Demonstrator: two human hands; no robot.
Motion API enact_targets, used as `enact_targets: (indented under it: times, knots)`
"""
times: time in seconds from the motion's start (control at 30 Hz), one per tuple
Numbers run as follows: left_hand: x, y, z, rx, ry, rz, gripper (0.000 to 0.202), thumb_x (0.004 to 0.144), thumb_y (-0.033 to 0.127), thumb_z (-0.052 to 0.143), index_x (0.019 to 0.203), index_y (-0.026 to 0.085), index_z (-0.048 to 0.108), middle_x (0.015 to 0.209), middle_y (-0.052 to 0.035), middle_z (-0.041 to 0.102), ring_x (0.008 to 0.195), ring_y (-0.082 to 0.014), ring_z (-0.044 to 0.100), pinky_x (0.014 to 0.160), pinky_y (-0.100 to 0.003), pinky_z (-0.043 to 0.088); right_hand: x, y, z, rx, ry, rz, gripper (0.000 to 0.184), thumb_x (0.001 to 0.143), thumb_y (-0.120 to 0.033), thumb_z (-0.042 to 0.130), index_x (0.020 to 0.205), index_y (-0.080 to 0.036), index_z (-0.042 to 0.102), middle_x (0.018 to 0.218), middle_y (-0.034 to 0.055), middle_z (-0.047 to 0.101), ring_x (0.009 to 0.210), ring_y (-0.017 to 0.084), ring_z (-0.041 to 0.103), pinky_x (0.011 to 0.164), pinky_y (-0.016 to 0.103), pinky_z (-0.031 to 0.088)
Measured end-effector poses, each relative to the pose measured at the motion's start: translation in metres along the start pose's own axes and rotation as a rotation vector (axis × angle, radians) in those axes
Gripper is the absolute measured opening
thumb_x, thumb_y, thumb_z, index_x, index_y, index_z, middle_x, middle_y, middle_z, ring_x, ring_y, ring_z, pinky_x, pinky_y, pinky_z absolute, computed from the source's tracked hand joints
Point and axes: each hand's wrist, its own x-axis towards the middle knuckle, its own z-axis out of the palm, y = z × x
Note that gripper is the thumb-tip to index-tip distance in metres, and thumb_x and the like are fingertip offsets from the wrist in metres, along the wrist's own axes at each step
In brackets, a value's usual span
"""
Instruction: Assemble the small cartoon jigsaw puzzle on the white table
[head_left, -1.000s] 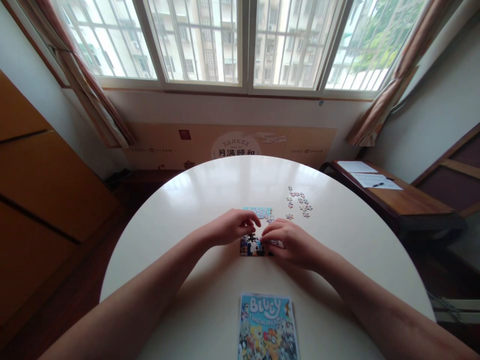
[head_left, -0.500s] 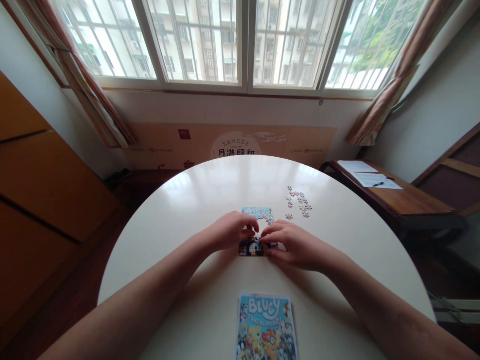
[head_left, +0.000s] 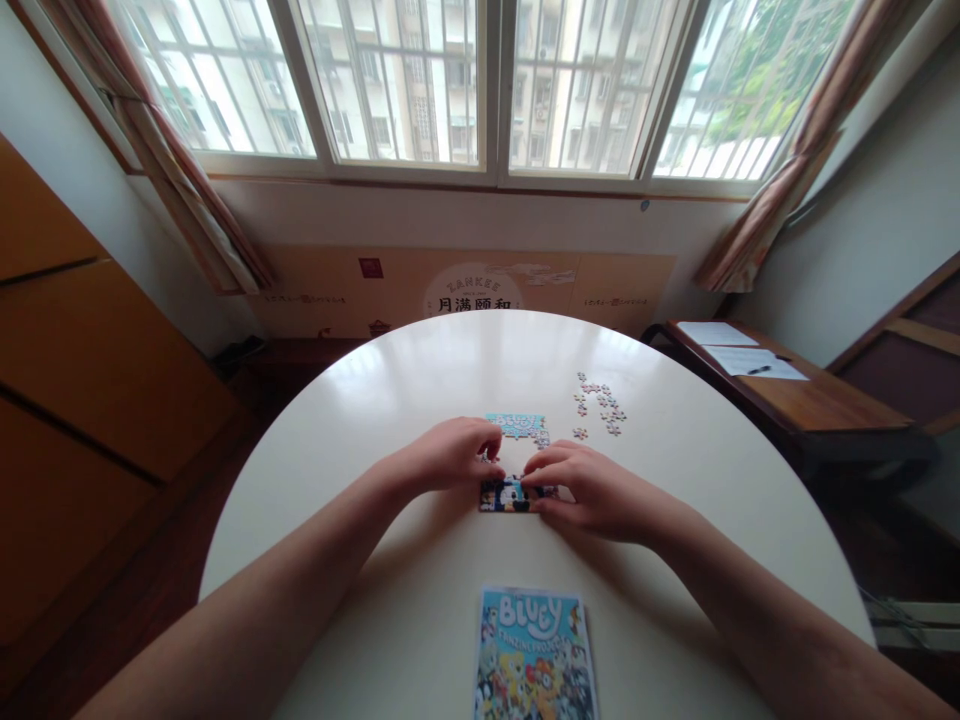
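A partly built jigsaw puzzle [head_left: 510, 495] lies in the middle of the round white table [head_left: 420, 380]; its blue top strip [head_left: 514, 424] shows beyond my fingers. My left hand [head_left: 448, 455] rests on the puzzle's left side with fingers curled in. My right hand [head_left: 581, 487] lies on its right side, thumb and forefinger pinched at a piece on the lower row. The two hands nearly touch over the puzzle, and the middle of it is hidden under them.
Several loose puzzle pieces [head_left: 598, 403] are scattered at the back right of the table. A "Bluey" picture card [head_left: 534, 652] lies near the front edge. A wooden side table with papers and a pen [head_left: 739, 360] stands to the right. Windows and curtains are behind.
My left hand's fingers have curled back toward the left, uncovering a little more of the puzzle between the hands. My right hand has stayed almost still.
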Motion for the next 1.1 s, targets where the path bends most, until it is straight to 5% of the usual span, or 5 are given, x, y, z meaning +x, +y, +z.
enact_targets:
  times: [0.33,0.47,0.63,0.83,1.1]
  knots:
    - [0.002,0.002,0.001,-0.067,-0.049,-0.073,0.022,0.075,0.032,0.073,0.068,0.018,0.057,0.068,0.0013,0.058,0.061,-0.0128,0.048,0.054,-0.025,0.030,-0.002,0.002,0.002,0.012,0.013,0.001,0.024,0.086,-0.017,0.068,0.106,-0.027,0.077,0.110,0.0057,0.074,0.100,0.023,0.066,0.091,0.043,0.052]
    - [0.002,-0.001,-0.002,-0.076,-0.049,-0.077,0.027,0.082,0.039,0.068,0.069,0.018,0.056,0.069,0.0000,0.059,0.062,-0.0138,0.048,0.056,-0.026,0.033,-0.004,0.012,0.000,0.027,0.196,0.043,0.029,0.090,-0.018,0.062,0.115,-0.027,0.074,0.122,0.0081,0.070,0.113,0.025,0.064,0.099,0.046,0.052]
    - [0.000,-0.008,-0.006,0.025,0.145,-0.093,0.034,0.088,0.051,0.060,0.099,0.019,0.064,0.110,-0.0099,0.067,0.102,-0.0266,0.060,0.085,-0.037,0.048,-0.007,0.024,-0.011,0.006,0.346,0.151,0.028,0.092,-0.017,0.056,0.112,-0.024,0.074,0.104,0.0061,0.075,0.091,0.020,0.068,0.083,0.038,0.056]
    - [-0.001,-0.009,0.003,0.138,0.016,-0.180,0.096,0.080,0.077,0.056,0.157,0.025,0.029,0.167,-0.0153,0.017,0.151,-0.0413,0.018,0.118,-0.056,0.023,-0.008,0.027,-0.011,0.030,0.166,0.229,0.030,0.089,-0.017,0.056,0.109,-0.024,0.077,0.092,0.0033,0.077,0.073,0.016,0.067,0.070,0.030,0.051]
    - [0.004,-0.012,0.018,0.181,-0.059,-0.179,0.102,0.080,0.080,0.055,0.160,0.024,0.025,0.167,-0.0184,0.013,0.153,-0.0413,0.014,0.121,-0.060,0.009,-0.005,0.018,-0.004,0.030,-0.036,0.179,0.030,0.084,-0.013,0.061,0.103,-0.027,0.080,0.084,0.0004,0.077,0.072,0.014,0.065,0.070,0.027,0.048]
